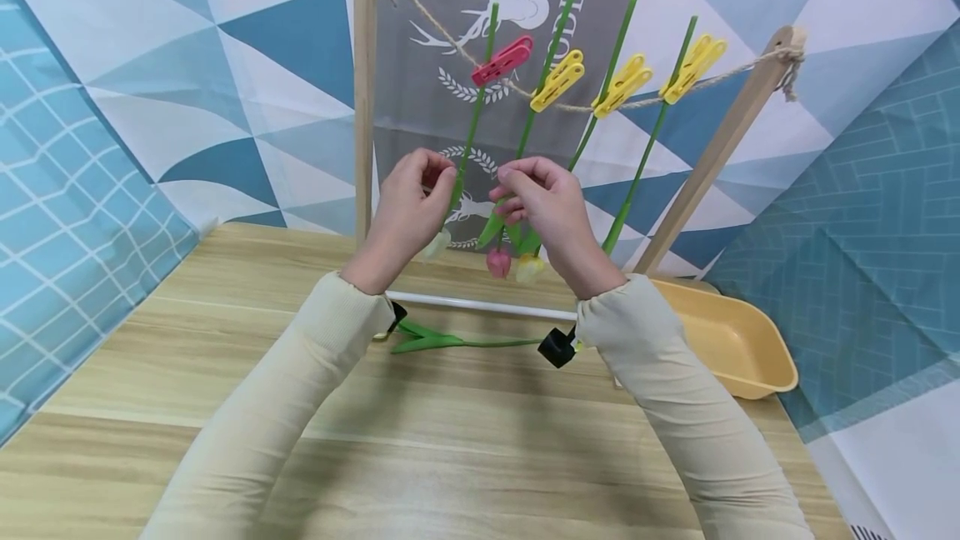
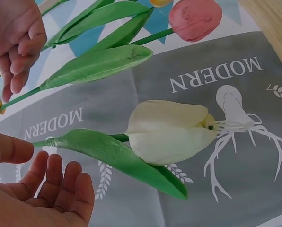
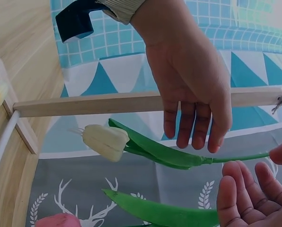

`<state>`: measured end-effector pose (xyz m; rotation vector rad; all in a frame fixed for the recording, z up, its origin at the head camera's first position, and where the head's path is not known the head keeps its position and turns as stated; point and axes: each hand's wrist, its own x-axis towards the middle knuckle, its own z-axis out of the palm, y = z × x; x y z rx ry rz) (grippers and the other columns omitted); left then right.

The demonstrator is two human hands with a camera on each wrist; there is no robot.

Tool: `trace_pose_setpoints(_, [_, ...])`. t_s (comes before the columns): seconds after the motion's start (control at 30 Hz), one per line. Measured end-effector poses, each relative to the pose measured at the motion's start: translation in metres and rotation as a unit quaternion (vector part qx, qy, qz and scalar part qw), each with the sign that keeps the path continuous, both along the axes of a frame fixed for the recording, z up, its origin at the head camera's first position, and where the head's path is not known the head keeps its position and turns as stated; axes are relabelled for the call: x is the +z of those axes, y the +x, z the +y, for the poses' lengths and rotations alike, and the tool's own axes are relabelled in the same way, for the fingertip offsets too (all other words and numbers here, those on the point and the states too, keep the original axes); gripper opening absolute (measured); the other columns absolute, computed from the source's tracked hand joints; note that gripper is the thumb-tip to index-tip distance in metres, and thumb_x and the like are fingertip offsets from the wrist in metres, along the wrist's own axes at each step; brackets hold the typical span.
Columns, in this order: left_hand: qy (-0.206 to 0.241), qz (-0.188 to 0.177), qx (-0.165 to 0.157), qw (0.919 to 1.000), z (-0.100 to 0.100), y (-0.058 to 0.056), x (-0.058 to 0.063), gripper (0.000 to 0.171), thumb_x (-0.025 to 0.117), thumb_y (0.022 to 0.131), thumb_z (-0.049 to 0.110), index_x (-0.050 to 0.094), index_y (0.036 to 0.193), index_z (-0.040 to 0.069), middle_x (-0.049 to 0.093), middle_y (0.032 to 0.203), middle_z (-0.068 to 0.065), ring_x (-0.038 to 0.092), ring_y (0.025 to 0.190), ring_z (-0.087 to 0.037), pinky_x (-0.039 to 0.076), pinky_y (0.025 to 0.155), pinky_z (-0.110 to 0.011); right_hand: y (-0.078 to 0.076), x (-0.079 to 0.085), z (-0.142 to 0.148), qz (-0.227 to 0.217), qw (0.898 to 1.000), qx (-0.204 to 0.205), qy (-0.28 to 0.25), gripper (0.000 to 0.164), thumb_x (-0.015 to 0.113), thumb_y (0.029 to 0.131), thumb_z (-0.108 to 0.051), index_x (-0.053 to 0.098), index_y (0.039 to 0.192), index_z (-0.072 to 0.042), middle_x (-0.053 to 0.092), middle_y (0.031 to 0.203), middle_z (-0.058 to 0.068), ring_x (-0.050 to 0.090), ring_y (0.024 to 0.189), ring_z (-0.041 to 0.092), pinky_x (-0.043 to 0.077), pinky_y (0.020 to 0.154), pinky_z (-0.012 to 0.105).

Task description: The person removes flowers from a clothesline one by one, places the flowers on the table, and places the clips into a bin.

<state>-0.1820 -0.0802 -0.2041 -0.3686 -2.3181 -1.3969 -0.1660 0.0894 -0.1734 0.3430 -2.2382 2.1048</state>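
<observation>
A white tulip [image 2: 169, 135] hangs head down from a rope [image 1: 416, 11], its stem clipped by a red clothespin [image 1: 502, 61]. Around the upper part of its leaf is my left hand [image 1: 416, 202], fingers loosely bent, with no grip visible in the wrist views. My right hand [image 1: 551, 202] is close by, fingers relaxed, in front of the stems of a pink tulip [image 1: 498, 263] and a yellow-white tulip [image 1: 530, 267]. Yellow clothespins [image 1: 557, 82] clip those stems and another green stem [image 1: 647, 157], whose blossom is hidden behind my right forearm.
Two wooden posts [image 1: 363, 98] hold the rope, joined low down by a white rod [image 1: 480, 303]. Behind my wrists, a leafy green stem [image 1: 427, 342] lies on the wooden table [image 1: 450, 457]. A yellow tray [image 1: 780, 357] sits at the right. Patterned cloth hangs behind.
</observation>
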Motion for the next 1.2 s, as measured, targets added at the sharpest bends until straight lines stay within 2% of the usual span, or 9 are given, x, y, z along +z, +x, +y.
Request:
trace_pose_setpoints(0.27, [0.006,0.006,-0.006,0.9999,0.004,-0.002,0.006,0.023,0.047,0.096,0.023,0.055,0.109,0.005,0.054,0.099,-0.008,0.050,0.088,-0.018,0.044,0.079,-0.028,0.003,0.006,-0.004,0.015,1.000,-0.004,0.003,0.017,0.056,0.093,-0.017,0.059,0.102,-0.002,0.064,0.079,0.002,0.062,0.065,0.013,0.051,0.064,0.021])
trace_pose_setpoints(0.47, [0.018,0.004,-0.023,0.9996,0.007,-0.001,0.009,0.023,0.048,0.096,0.022,0.053,0.111,0.005,0.053,0.100,-0.008,0.050,0.088,-0.018,0.045,0.079,-0.028,0.004,0.010,-0.005,0.020,1.000,-0.009,0.005,0.013,0.056,0.093,-0.017,0.060,0.099,-0.006,0.064,0.078,0.002,0.063,0.065,0.012,0.052,0.066,0.022])
trace_pose_setpoints(1.2, [0.021,0.010,-0.019,0.9995,0.012,-0.009,0.017,0.021,0.048,0.095,0.021,0.052,0.109,0.005,0.053,0.096,-0.007,0.050,0.087,-0.016,0.043,0.076,-0.026,0.005,0.032,-0.013,0.045,0.999,-0.010,-0.026,0.011,0.056,0.092,-0.013,0.060,0.097,-0.004,0.064,0.075,0.003,0.063,0.064,0.014,0.053,0.066,0.022])
